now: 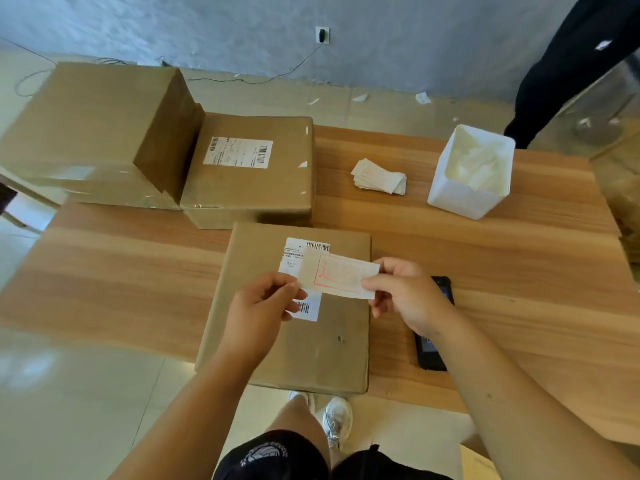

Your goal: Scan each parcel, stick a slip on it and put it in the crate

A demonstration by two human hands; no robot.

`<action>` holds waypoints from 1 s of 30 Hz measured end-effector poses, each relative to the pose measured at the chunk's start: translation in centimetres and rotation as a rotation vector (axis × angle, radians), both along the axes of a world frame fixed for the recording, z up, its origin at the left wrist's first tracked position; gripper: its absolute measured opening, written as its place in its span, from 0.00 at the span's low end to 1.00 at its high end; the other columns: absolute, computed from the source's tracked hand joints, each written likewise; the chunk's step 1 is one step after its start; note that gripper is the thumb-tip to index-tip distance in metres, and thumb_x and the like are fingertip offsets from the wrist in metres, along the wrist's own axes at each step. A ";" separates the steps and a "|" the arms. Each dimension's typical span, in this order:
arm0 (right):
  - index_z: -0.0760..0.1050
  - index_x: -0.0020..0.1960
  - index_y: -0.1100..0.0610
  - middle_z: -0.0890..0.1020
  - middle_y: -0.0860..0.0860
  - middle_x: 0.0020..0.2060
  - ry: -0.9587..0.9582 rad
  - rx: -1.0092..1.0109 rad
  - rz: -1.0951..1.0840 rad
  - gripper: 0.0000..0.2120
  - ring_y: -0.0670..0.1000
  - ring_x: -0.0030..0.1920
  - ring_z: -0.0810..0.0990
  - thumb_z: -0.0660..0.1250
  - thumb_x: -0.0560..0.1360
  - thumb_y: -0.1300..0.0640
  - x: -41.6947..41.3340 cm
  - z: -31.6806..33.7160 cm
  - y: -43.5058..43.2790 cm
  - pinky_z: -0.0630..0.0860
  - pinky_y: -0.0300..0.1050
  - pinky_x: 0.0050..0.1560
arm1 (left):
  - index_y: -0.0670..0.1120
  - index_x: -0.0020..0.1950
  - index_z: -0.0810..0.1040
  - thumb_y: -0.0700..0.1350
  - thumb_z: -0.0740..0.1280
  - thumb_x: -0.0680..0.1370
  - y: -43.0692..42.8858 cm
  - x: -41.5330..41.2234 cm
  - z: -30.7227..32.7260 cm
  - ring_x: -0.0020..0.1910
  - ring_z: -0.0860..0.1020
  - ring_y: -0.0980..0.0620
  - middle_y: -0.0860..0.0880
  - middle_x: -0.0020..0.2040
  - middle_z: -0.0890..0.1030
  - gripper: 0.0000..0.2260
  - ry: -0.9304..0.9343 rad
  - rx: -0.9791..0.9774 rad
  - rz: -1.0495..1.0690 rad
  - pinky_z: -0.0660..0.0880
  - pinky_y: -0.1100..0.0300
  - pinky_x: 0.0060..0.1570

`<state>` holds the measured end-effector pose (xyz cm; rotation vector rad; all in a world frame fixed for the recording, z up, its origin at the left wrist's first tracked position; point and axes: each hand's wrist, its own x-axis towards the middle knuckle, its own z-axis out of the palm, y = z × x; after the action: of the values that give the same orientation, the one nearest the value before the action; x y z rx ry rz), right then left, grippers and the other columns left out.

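Wooden table point(519, 271) holds cardboard parcel point(294, 341), both hands, left point(258, 313) and right point(405, 294), pinching thin floppy slip point(337, 277) just above it by opposite ends; probably light, creases easily, best held by edges.

Wooden table point(121, 271), wall socket point(322, 35) with black cable point(298, 65), paper scraps point(422, 97) on tiled floor point(69, 393), dark-clothed person point(568, 64) standing beyond

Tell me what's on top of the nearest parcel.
A white shipping label with barcodes is stuck on the parcel. Its middle is hidden by the red-printed slip, which the left hand and right hand pinch over it.
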<state>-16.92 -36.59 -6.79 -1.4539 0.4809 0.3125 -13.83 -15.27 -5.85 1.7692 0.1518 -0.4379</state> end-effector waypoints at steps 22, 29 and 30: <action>0.83 0.50 0.53 0.81 0.41 0.40 -0.293 -0.675 0.171 0.06 0.37 0.42 0.78 0.70 0.74 0.56 1.0 2.7 10.6 0.71 0.27 0.41 | 0.51 0.41 0.81 0.42 0.65 0.76 4.9 1.6 0.5 0.33 0.78 0.63 0.58 0.36 0.83 0.08 -0.116 0.050 -0.175 0.73 0.72 0.34; 0.84 0.46 0.51 0.80 0.36 0.34 -0.222 -0.594 0.067 0.04 0.38 0.40 0.80 0.71 0.74 0.57 2.1 2.1 12.1 0.78 0.37 0.43 | 0.56 0.45 0.81 0.46 0.65 0.77 6.3 3.1 0.9 0.38 0.79 0.62 0.61 0.40 0.82 0.07 -0.215 0.097 -0.368 0.73 0.72 0.37; 0.84 0.45 0.50 0.81 0.37 0.35 -0.214 -0.586 0.057 0.04 0.40 0.41 0.81 0.71 0.74 0.57 2.2 2.0 12.2 0.79 0.41 0.44 | 0.58 0.45 0.80 0.46 0.65 0.77 6.5 3.3 0.9 0.39 0.79 0.61 0.60 0.39 0.81 0.07 -0.231 0.110 -0.393 0.74 0.71 0.37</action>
<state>-14.70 -24.38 -4.79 -2.0478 0.3705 0.0543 -10.53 -8.78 -4.94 1.9473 -0.3469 -0.5074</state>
